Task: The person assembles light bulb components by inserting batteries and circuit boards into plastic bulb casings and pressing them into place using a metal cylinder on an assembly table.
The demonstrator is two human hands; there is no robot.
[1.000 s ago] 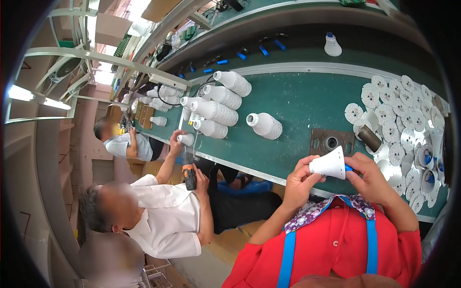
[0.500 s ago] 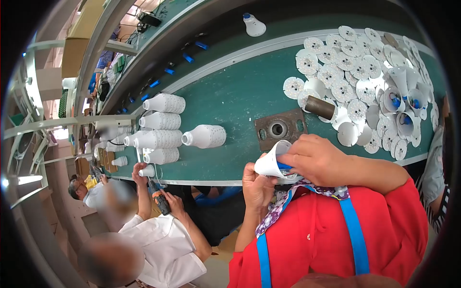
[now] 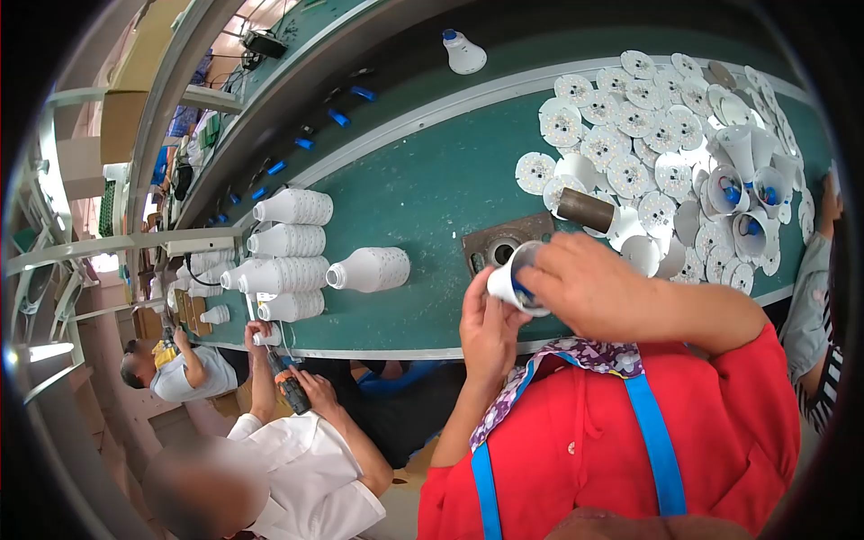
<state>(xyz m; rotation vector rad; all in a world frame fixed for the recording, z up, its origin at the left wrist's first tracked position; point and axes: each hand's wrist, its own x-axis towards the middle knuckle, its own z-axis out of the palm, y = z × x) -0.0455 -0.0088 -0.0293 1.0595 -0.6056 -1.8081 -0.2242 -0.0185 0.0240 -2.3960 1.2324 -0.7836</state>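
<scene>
A white cone-shaped lamp housing [image 3: 503, 285] is tilted, its wide mouth facing my right side. The fingers of my left hand [image 3: 487, 331] are wrapped round its narrow end and side. My right hand [image 3: 585, 281] is closed, its fingertips reaching into the mouth on a blue part [image 3: 521, 292], mostly hidden by the fingers and the rim. Just beyond the housing lies a rusty steel block [image 3: 480, 241] with a round socket. A brown metal cylinder [image 3: 585, 210] lies on its side near my right hand.
White round LED boards [image 3: 630, 121] are heaped at the back right, beside housings with blue parts inside [image 3: 750, 228]. White bottle-shaped bodies [image 3: 292, 240] stand in rows at left. A co-worker holds a power drill [image 3: 290, 389]. One housing [image 3: 465, 54] stands behind the ledge.
The housing has turned in my hands, and my right fingers have shifted deeper over its mouth. The whole view has slid slightly left. The co-worker's drill remains at the white piece.
</scene>
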